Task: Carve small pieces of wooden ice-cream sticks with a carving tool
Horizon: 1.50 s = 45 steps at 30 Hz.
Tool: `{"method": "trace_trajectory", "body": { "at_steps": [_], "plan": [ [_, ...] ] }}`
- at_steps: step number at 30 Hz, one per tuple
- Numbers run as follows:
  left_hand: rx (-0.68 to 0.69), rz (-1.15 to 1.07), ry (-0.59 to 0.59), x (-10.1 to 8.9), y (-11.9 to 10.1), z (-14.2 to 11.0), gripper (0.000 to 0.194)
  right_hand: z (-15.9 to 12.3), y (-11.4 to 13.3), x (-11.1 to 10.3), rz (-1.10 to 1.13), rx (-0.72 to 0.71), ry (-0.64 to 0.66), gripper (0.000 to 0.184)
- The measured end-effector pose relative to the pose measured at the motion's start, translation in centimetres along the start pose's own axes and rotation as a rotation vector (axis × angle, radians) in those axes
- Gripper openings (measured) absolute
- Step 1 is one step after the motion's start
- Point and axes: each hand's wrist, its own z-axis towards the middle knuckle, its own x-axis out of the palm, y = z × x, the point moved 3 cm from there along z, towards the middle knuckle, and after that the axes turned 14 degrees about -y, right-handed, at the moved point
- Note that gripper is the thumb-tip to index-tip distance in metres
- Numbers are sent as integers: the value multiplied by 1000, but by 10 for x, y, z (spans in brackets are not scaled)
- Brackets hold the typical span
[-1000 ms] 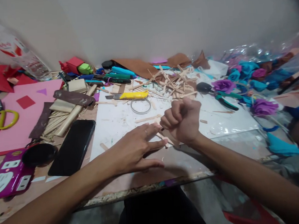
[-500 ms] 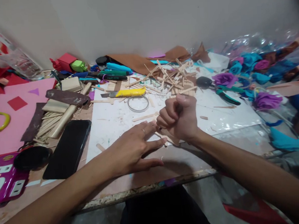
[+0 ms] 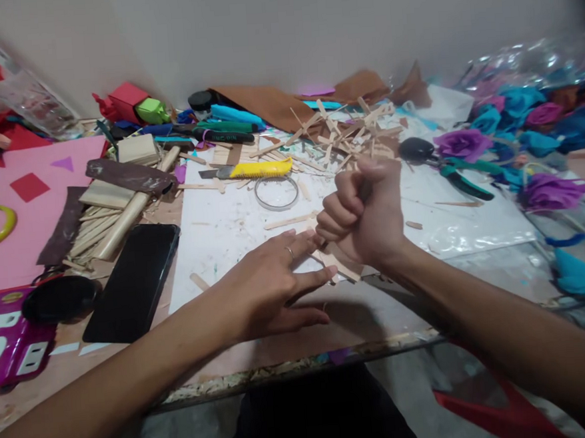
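Head camera view: pale, flat wooden sticks slant toward your lower right, at the fingertips of your open left hand and just below your right hand, which is curled into a fist; whether it grips anything, you cannot tell.

Two bare hands meet over a cluttered table. The left hand, wearing a ring, is palm down with its fingers spread; the right hand is curled into a fist beside the left fingertips, its contents hidden. Beyond them on white paper lie a yellow utility knife, a thin grey hoop and a pile of wooden craft sticks. A black smartphone rests at left; green-handled pliers and purple paper roses sit at right.
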Motion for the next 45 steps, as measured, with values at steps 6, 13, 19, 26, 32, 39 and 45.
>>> {"method": "trace_trajectory", "body": {
  "at_steps": [6,13,19,26,32,39,45],
  "plan": [
    [47,44,-45,2,1,-3,57,13,3,-15,127,141,-169,61],
    [42,36,-53,2,1,-5,57,12,2,-16,121,109,-105,64],
    [41,32,-55,0,0,-5,54,3,3,-7,61,7,-87,65],
    [15,2,-44,3,2,-7,56,-4,3,1,-3,-72,0,71],
    [8,-22,-46,4,2,-8,57,-7,3,4,-27,-101,19,73],
    [28,-56,-78,3,1,-5,56,-10,1,7,-16,-104,-7,71],
    [21,-44,-70,4,1,-6,56,-7,1,6,-47,-90,-17,68]
  ]
}}
